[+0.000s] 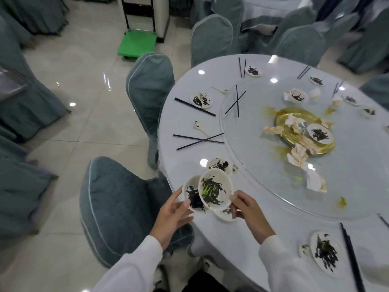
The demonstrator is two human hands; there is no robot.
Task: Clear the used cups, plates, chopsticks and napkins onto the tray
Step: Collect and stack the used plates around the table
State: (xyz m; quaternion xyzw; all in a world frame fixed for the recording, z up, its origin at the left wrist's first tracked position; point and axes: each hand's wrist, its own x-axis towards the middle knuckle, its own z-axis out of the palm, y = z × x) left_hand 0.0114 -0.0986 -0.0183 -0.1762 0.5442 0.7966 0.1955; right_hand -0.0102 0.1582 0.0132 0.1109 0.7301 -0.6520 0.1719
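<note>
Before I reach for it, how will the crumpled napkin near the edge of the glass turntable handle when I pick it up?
The napkin looks crumpled and thin, so probably floppy and very light. Yellowish stains on it suggest that it may be damp and could tear or cling to the turntable. It shouldn't roll; a pinch at a raised fold should lift it.

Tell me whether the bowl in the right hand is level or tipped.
Tipped. The bowl shows its smeared inside to the camera, rim slanted, pinched at its edge by the right hand above the table.
</note>
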